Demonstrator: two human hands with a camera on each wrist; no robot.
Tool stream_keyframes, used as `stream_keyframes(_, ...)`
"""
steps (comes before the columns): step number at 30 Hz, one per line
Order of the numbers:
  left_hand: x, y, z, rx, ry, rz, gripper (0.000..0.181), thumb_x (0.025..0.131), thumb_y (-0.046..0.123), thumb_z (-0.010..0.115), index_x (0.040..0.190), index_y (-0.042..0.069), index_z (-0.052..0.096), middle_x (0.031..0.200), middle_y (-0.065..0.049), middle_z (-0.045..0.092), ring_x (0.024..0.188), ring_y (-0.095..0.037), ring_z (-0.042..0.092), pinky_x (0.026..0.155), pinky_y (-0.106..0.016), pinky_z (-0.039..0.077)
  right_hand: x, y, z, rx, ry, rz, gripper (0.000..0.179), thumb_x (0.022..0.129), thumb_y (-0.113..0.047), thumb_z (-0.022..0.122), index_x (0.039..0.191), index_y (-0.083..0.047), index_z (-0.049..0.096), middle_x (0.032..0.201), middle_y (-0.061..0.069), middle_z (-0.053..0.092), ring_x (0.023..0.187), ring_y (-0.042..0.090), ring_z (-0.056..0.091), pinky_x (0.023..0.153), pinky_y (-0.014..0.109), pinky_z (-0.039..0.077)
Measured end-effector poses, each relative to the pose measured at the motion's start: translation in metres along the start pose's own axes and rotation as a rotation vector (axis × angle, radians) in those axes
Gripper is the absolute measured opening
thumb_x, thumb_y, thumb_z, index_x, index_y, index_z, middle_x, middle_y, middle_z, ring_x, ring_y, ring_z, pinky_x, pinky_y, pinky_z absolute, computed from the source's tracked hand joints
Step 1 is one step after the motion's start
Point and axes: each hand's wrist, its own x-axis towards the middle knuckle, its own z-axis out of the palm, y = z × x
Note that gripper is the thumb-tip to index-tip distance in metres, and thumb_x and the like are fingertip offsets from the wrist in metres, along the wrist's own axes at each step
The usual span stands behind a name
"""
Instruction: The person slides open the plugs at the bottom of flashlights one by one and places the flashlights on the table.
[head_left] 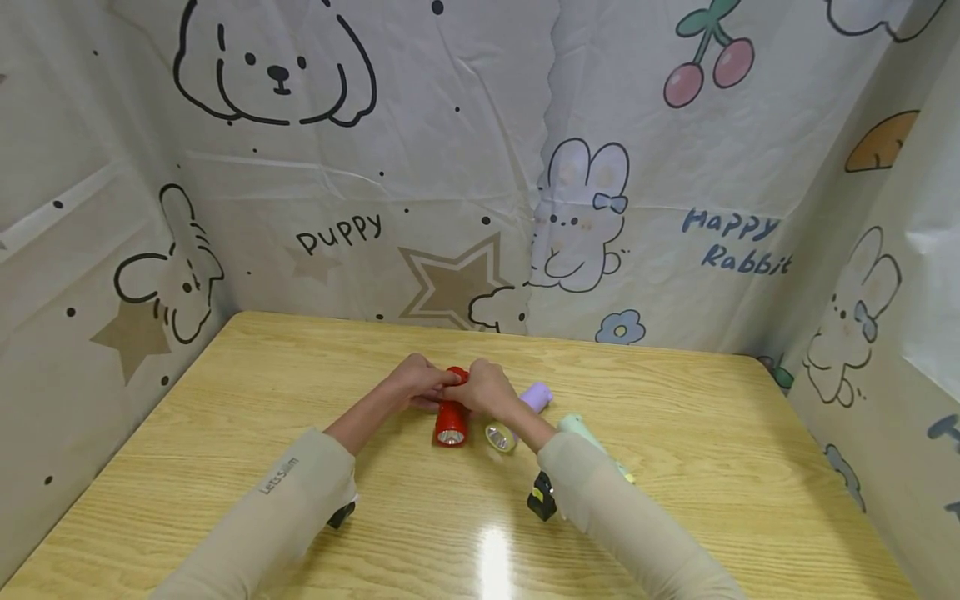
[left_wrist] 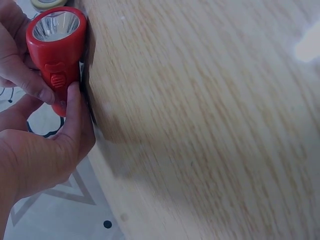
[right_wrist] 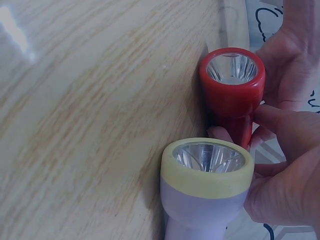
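A red flashlight lies on the wooden table with its clear lens toward me. My left hand holds its handle near the tail end, from the left. From the other side my right hand grips the handle closer to the head, thumb beside the slide switch, as the left wrist view shows. The fingers cover much of the handle. Close by the right hand lies a purple flashlight with a yellow rim; in the head view the right wrist partly hides it.
A mint-green flashlight lies to the right, partly behind the right forearm. Black wrist devices hang under the sleeves. A printed cloth rises behind the table's back edge and along both sides.
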Motion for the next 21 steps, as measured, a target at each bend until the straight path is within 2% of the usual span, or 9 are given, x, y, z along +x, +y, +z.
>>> stream_keyframes(5, -0.0003, 0.0, 0.0011, -0.004, 0.001, 0.001, 0.021, 0.092, 0.016, 0.071, 0.08, 0.0, 0.067, 0.071, -0.006, 0.066, 0.059, -0.012, 0.064, 0.065, -0.032, 0.061, 0.0009, 0.0018, -0.0002, -0.008, -0.009, 0.002, 0.037, 0.086, -0.032, 0.08, 0.067, -0.005, 0.062, 0.054, 0.008, 0.062, 0.053, 0.026, 0.067, 0.036, 0.017, 0.037)
stream_keyframes(9, -0.0008, 0.0011, 0.0016, -0.001, 0.002, 0.0, 0.021, 0.092, 0.015, 0.071, 0.081, -0.001, 0.067, 0.071, -0.006, 0.066, 0.059, -0.013, 0.064, 0.065, -0.032, 0.061, -0.0012, 0.0007, -0.0021, -0.018, -0.008, 0.0, 0.037, 0.087, -0.032, 0.078, 0.066, -0.006, 0.062, 0.05, 0.004, 0.06, 0.049, 0.021, 0.065, 0.036, 0.017, 0.035)
stream_keyframes(17, -0.0001, 0.0003, 0.0029, 0.034, 0.016, 0.004, 0.02, 0.093, 0.015, 0.07, 0.083, -0.002, 0.067, 0.07, -0.005, 0.063, 0.059, -0.012, 0.062, 0.063, -0.03, 0.06, -0.004, 0.0011, -0.0042, -0.018, 0.013, -0.025, 0.045, 0.085, -0.035, 0.079, 0.057, -0.011, 0.054, 0.047, 0.002, 0.057, 0.044, 0.017, 0.061, 0.036, 0.017, 0.034)
stream_keyframes(21, 0.0001, 0.0002, 0.0026, 0.026, 0.018, 0.012, 0.019, 0.093, 0.015, 0.069, 0.084, -0.002, 0.067, 0.071, -0.005, 0.063, 0.06, -0.012, 0.062, 0.063, -0.03, 0.06, -0.0047, -0.0006, -0.0072, -0.014, 0.028, -0.045, 0.045, 0.085, -0.033, 0.08, 0.056, -0.011, 0.053, 0.046, 0.0, 0.054, 0.04, 0.012, 0.053, 0.036, 0.018, 0.032)
